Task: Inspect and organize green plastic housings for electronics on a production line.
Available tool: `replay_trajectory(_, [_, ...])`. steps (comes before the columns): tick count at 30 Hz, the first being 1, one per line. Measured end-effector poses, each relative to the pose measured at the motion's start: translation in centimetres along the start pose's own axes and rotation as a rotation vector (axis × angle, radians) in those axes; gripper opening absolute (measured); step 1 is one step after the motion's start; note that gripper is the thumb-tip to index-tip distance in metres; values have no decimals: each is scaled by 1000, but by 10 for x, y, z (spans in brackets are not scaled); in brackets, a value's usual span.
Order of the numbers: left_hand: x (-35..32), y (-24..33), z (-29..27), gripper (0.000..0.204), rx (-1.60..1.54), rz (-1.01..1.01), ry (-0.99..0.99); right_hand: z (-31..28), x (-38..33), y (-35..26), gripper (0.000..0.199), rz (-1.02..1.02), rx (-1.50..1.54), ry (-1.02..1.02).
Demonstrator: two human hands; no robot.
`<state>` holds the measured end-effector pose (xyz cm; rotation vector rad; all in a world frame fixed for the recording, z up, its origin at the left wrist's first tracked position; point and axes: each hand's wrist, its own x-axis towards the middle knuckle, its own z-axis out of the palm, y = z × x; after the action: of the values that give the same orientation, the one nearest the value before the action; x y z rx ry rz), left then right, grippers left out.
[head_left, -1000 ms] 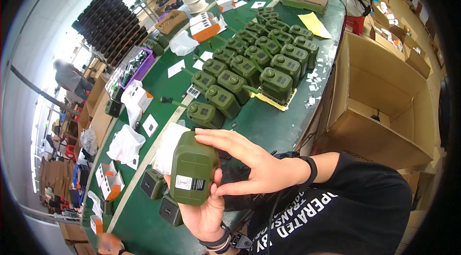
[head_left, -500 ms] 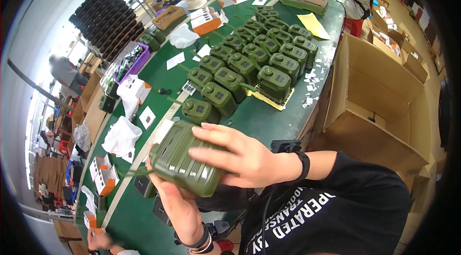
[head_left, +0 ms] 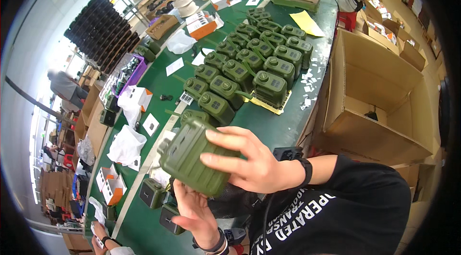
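My right hand (head_left: 254, 163) holds a green, ribbed, jerrycan-shaped device (head_left: 192, 156) from above and the right, its fingers spread over the ribbed face. The device is tilted, with a round cap-like knob toward the left. Below it, my left hand (head_left: 199, 219) is open, palm up, with the thumb apart. Its fingertips reach to the underside of the device; whether they touch is hidden. Beyond it, rows of similar green devices (head_left: 235, 70) stand on the green table (head_left: 161, 99). Two more green devices with black faces (head_left: 152, 193) lie to the left of my left hand.
A large cardboard box (head_left: 377, 91) stands open at the right. White paper scraps (head_left: 309, 82) lie along the table's right edge. White plastic bags (head_left: 127, 144) and orange-white boxes (head_left: 110, 185) sit at the left. Another person's hand (head_left: 100, 236) is at the lower left.
My left hand has dropped lower and right, its thumb now away from the device. The device has moved slightly right and turned, bringing its knob into view.
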<state>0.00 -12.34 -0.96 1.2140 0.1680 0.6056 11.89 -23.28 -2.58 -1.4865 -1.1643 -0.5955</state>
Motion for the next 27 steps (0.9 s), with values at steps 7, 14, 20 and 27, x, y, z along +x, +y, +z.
replay_trajectory(7, [2, -19, -28, 69, -313, -144, -31, -13, -5, -6, 77, -60, 546, -147])
replay_trajectory(14, [-6, -44, -2, 77, -1023, -178, -289, -1, 2, -13, 107, 171, 712, -243])
replay_trajectory(20, [27, -10, -38, 60, -342, -96, -32, -15, -2, 8, 91, 232, 491, -349])
replay_trajectory(27, [182, 26, -160, 47, 919, -70, 538, -45, -37, 45, 66, 466, 362, -385])
